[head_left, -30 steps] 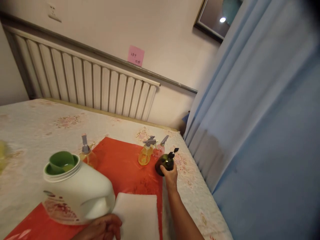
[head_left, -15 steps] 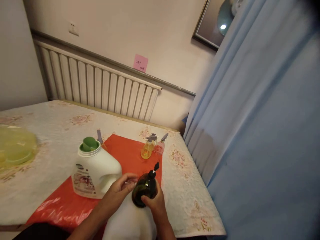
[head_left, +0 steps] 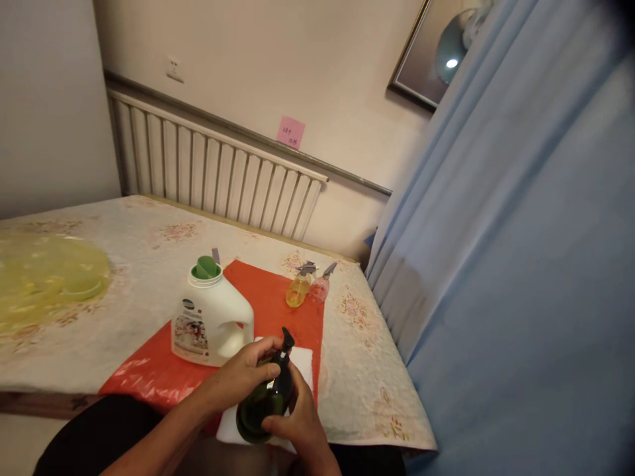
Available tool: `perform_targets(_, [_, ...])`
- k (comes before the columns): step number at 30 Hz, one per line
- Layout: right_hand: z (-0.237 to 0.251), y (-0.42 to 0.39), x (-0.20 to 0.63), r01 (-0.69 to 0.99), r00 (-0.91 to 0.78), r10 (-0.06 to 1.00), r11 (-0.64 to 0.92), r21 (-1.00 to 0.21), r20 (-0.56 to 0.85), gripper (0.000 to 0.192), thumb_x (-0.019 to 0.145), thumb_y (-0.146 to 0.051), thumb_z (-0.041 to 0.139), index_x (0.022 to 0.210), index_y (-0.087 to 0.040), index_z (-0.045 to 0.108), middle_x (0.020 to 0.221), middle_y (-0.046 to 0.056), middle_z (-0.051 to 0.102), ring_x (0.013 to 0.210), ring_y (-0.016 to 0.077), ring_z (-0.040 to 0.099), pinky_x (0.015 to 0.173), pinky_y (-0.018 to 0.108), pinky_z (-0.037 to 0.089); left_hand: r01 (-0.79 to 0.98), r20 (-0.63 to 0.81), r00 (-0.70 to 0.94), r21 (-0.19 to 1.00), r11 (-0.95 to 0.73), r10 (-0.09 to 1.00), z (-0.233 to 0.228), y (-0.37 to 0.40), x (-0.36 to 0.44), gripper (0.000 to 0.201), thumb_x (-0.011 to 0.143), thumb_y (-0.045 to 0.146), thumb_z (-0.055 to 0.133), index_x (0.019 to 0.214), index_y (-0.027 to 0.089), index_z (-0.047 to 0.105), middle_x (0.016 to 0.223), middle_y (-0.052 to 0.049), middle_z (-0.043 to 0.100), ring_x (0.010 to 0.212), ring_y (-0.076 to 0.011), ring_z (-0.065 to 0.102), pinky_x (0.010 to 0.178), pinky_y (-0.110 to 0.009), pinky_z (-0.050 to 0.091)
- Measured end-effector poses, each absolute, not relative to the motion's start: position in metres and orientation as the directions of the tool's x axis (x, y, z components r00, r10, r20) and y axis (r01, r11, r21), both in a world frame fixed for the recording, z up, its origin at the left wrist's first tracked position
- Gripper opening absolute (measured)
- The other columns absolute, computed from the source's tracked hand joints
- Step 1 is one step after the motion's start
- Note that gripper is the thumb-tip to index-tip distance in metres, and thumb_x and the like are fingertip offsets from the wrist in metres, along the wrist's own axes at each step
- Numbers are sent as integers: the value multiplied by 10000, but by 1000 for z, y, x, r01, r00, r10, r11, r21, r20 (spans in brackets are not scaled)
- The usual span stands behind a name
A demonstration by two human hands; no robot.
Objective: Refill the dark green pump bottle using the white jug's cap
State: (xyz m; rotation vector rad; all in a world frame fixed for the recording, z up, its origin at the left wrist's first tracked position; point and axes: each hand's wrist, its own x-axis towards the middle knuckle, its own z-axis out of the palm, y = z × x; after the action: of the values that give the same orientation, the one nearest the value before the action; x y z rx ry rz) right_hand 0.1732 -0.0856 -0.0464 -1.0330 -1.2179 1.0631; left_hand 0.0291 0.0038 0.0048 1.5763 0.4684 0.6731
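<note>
Holding the tilted dark-green pump bottle (head_left: 258, 408) with right hand (head_left: 301, 419) clamped round body and left hand (head_left: 246, 371) clasped near collar, probably for steadiness.

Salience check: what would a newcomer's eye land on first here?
The blue curtain at right and bright red sheet on the floral cloth stand out first. Next, the white jug standing on that sheet, a green cup in its mouth. Then the dark green pump bottle, tilted at bottom centre, left hand at its neck and right hand on its body.
</note>
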Motion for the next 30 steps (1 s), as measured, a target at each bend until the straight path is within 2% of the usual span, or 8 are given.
perform_targets(6, [-43, -93, 168, -11, 87, 979, 188, -982, 187, 841, 481, -121, 808, 1278, -212, 554, 1249, 62, 651, 1170, 301, 589, 1035, 417, 439, -34, 142, 565, 988, -149, 813, 3, -11, 35, 385, 588, 122, 656, 955, 183, 559, 883, -2, 642, 874, -220, 598, 788, -324, 473])
perform_targets(11, [-44, -96, 169, 5, 89, 981, 173, -985, 173, 863, 475, -128, 799, 1297, -204, 546, 1273, 71, 640, 1191, 307, 577, 1050, 424, 425, -143, 95, 728, 990, 15, 679, 3, -9, 21, 396, 729, 239, 634, 1116, 160, 609, 1136, -81, 669, 1112, -278, 580, 969, -391, 430])
perform_targets(13, [-45, -97, 169, 5, 85, 979, 188, -982, 187, 887, 470, -141, 810, 1312, -203, 538, 1311, 77, 619, 1235, 312, 546, 1073, 428, 401, -146, 82, 757, 988, 45, 649, 1, -7, 19, 323, 758, 272, 632, 1058, 153, 634, 1073, -72, 689, 1078, -275, 596, 947, -380, 437])
perform_targets(17, [-44, -99, 166, -10, 50, 974, 220, -975, 219, 862, 496, -166, 829, 1307, -210, 541, 1291, 72, 634, 1215, 307, 566, 1059, 425, 417, -177, 129, 707, 984, -3, 695, -5, -5, 23, 325, 634, 206, 718, 928, 183, 580, 880, 1, 664, 869, -212, 613, 776, -309, 466])
perform_targets(20, [-40, -100, 164, 7, 47, 978, 201, -980, 201, 845, 501, -183, 836, 1295, -218, 547, 1258, 65, 654, 1170, 302, 597, 1030, 422, 449, -190, 158, 703, 981, -31, 694, -3, -6, 22, 398, 613, 216, 748, 969, 205, 569, 944, -2, 663, 922, -218, 605, 818, -315, 460])
perform_targets(23, [-37, -101, 165, 34, 53, 980, 191, -981, 193, 840, 500, -207, 843, 1287, -221, 554, 1239, 63, 664, 1145, 302, 610, 1012, 420, 468, -155, 133, 767, 988, -19, 628, 4, -6, 16, 329, 737, 276, 684, 1046, 199, 601, 1068, -40, 664, 1045, -246, 588, 915, -350, 437])
perform_targets(26, [-36, -102, 166, 70, 68, 979, 187, -980, 192, 872, 487, -144, 830, 1305, -224, 542, 1272, 61, 645, 1190, 302, 582, 1037, 418, 448, -147, 136, 788, 989, -31, 601, 7, -5, 12, 253, 753, 276, 662, 983, 180, 616, 967, -25, 661, 964, -233, 600, 849, -326, 457])
perform_targets(30, [-37, -101, 166, 113, 82, 977, 189, -975, 199, 860, 465, -50, 786, 1276, -222, 560, 1248, 49, 653, 1187, 296, 578, 1047, 411, 433, -121, 171, 719, 985, -121, 674, 6, -7, 17, 281, 677, 236, 697, 919, 186, 563, 830, 25, 606, 831, -186, 571, 733, -271, 447])
